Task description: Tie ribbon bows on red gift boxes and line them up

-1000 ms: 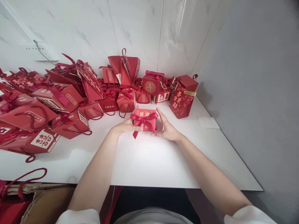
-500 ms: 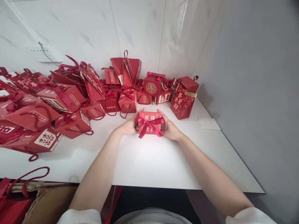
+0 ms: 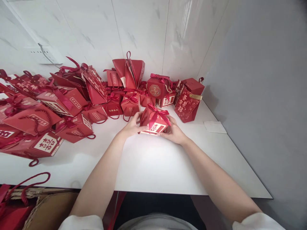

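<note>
A small red gift box (image 3: pixel 156 123) with a ribbon bow on top is held between my two hands over the white table (image 3: pixel 158 166). It is tilted, so its front with a white panel and red characters shows. My left hand (image 3: pixel 132 126) grips its left side, the thumb at the lower front edge. My right hand (image 3: pixel 174 131) holds its right side, with fingers partly hidden behind the box. Just behind stand another bowed red box (image 3: pixel 131 103) and a red box with a gold round emblem (image 3: pixel 158 88).
Many red boxes (image 3: pixel 69 100) are heaped along the left and back of the table. A tall red box (image 3: pixel 187 102) stands at the back right, near a white paper (image 3: pixel 215 127). A cardboard carton (image 3: pixel 54 207) with red items is at the lower left.
The box has been tipped back, so its front panel shows instead of mostly its top. Both hands have shifted their hold, with thumbs now at the lower front.
</note>
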`<state>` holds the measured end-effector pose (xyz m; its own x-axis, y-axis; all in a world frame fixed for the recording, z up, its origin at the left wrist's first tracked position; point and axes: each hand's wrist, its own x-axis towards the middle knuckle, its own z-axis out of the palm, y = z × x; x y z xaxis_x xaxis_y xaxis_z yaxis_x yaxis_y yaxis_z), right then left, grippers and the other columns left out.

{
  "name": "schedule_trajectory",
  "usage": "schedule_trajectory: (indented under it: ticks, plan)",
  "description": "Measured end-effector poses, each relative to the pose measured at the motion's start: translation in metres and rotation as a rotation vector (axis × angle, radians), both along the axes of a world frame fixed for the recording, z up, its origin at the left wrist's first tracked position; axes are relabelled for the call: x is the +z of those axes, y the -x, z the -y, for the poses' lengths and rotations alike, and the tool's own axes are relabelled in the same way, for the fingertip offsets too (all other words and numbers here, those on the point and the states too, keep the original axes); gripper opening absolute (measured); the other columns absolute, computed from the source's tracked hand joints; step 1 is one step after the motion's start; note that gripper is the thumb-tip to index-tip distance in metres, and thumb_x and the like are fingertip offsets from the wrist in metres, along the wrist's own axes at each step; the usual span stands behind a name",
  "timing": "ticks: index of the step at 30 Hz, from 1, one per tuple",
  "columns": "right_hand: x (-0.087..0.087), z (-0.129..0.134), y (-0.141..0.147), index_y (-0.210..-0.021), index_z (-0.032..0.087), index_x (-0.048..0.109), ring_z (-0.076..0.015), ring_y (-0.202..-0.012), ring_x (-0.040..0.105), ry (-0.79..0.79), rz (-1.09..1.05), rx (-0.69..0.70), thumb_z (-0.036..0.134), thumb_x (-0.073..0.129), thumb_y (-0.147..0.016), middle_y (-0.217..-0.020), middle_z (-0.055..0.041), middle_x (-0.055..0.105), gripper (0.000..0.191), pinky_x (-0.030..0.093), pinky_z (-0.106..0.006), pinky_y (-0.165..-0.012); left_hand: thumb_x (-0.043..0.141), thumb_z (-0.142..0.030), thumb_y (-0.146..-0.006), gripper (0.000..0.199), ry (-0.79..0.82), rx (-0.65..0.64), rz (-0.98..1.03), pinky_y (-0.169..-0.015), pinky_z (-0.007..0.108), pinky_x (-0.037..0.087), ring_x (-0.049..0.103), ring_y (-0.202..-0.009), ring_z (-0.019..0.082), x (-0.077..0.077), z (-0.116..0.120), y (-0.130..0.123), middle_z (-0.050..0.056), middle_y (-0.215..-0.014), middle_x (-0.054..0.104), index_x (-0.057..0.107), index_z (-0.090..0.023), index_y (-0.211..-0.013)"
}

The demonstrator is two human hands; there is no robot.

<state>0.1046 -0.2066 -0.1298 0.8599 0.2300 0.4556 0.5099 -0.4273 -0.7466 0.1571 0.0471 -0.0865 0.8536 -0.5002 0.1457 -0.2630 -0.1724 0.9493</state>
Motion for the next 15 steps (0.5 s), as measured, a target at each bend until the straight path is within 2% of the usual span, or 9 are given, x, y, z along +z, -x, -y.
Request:
schedule_trajectory:
  ticks: [3,5,7,11,15]
  plan:
    - [0.006,-0.008,0.005,-0.145,0.025,0.048,-0.0317,-0.138,0.047,-0.18,-0.198,0.149,0.057,0.06,-0.091,-0.146,-0.0087,0.053,0.064,0.034,-0.051,-0.119,0.073,-0.065,-0.071,0.073,0.067,0.132,-0.25,-0.095,0.044,0.052,0.058,-0.122,0.035,0.003,0.006,0.003,0.016,-0.131,0.061,0.057,-0.017,-0.124]
    - [0.008,-0.013,0.009,-0.154,0.029,0.034,-0.0278,-0.143,0.041,-0.292,-0.261,0.182,0.057,0.051,-0.097,-0.153,-0.0036,0.047,0.065,0.03,-0.049,-0.122,0.052,-0.078,-0.079,0.075,0.128,0.163,-0.399,-0.075,0.039,0.056,0.063,-0.11,0.033,0.007,0.015,0.009,0.015,-0.124,0.066,0.059,-0.019,-0.125]
    - [0.008,-0.015,0.009,-0.158,0.032,0.021,-0.0244,-0.15,0.029,-0.35,-0.259,0.16,0.058,0.048,-0.098,-0.16,0.001,0.036,0.071,0.022,-0.047,-0.126,0.036,-0.086,-0.08,0.083,0.194,0.167,-0.47,-0.062,0.033,0.053,0.067,-0.1,0.032,0.007,0.026,0.015,0.015,-0.118,0.069,0.059,-0.021,-0.126]
    - [0.002,-0.015,0.006,-0.158,0.035,0.02,-0.02,-0.155,0.013,-0.374,-0.22,0.112,0.06,0.043,-0.099,-0.165,0.0071,0.02,0.068,0.01,-0.044,-0.128,0.027,-0.09,-0.079,0.091,0.247,0.198,-0.425,-0.057,0.028,0.049,0.068,-0.092,0.029,-0.003,0.039,0.017,0.015,-0.11,0.072,0.06,-0.019,-0.126]
    - [0.0,-0.015,0.006,-0.158,0.035,0.023,-0.0201,-0.155,0.013,-0.382,-0.195,0.097,0.058,0.043,-0.1,-0.166,0.0069,0.018,0.066,0.01,-0.045,-0.128,0.027,-0.087,-0.082,0.087,0.256,0.247,-0.366,-0.059,0.027,0.049,0.067,-0.098,0.028,-0.011,0.042,0.016,0.014,-0.112,0.072,0.059,-0.02,-0.127]
